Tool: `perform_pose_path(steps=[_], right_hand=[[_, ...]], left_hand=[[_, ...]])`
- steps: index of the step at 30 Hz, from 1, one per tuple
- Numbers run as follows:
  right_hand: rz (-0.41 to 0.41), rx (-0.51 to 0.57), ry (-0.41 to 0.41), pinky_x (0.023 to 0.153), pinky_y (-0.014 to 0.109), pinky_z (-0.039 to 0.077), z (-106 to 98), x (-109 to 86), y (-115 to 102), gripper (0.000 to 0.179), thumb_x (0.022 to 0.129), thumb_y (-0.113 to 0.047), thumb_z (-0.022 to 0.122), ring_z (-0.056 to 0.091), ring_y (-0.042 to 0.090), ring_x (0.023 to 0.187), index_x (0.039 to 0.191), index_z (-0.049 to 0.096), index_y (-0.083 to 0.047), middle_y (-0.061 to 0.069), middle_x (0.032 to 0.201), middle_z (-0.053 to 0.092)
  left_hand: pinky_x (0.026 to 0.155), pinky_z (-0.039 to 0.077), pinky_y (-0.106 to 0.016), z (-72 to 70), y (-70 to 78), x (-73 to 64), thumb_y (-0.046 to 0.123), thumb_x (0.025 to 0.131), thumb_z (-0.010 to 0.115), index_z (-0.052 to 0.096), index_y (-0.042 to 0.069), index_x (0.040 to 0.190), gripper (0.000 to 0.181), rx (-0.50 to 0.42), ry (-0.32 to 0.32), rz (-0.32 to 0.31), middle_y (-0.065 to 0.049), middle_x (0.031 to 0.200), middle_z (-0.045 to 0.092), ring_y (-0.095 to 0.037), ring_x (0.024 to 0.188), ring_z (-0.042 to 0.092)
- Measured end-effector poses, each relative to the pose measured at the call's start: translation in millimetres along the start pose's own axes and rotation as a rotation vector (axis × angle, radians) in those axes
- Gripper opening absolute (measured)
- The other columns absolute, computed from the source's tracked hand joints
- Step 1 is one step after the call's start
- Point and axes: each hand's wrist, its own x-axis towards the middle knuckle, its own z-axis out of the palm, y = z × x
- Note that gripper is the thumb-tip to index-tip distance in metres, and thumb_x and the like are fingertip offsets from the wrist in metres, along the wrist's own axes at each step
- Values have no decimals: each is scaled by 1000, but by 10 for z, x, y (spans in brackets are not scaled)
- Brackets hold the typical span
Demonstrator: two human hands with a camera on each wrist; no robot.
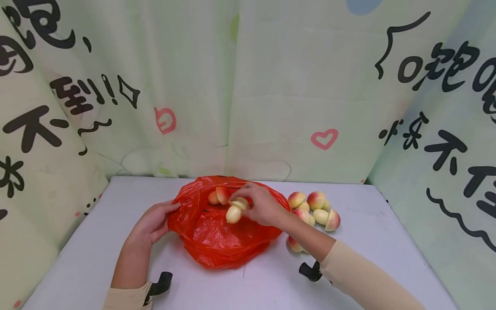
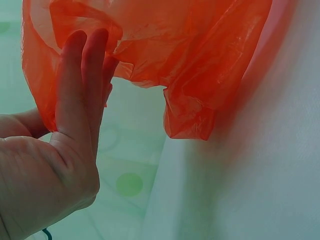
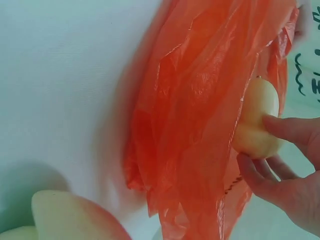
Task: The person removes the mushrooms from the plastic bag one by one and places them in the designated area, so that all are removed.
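A red plastic bag (image 1: pixel 222 247) lies on the table with its mouth spread toward me. At its left rim my left hand (image 1: pixel 155 221) pinches the film; in the left wrist view, the bag edge runs between the thumb and the nearly straight fingers (image 2: pixel 72 95). Over the bag's mouth, my right hand (image 1: pixel 265 206) holds a cream toy mushroom (image 1: pixel 234 214) between thumb and fingertips, also plain in the right wrist view (image 3: pixel 257 120). Inside the bag sits an orange-looking mushroom (image 1: pixel 221 196). How many more lie deeper is hidden.
Several pink-and-cream toy mushrooms (image 1: pixel 332 220) lie on the white table (image 1: pixel 360 258) right of the bag, some partly behind my right forearm. Black wrist cameras (image 1: pixel 162 283) are strapped to both sleeves. A printed curtain (image 1: pixel 271 86) stands behind the table and along both sides.
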Motion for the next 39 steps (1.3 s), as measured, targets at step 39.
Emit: perform_pose_path(steps=[39], right_hand=[[48, 41, 83, 77, 23, 61, -534, -800, 267, 41, 87, -10, 84, 60, 22, 117, 125, 75, -24, 0, 124, 64]], left_hand=[[94, 61, -29, 16, -6, 1, 26, 109, 55, 38, 7, 160, 56, -4, -21, 3, -2, 132, 63, -14, 107, 67]])
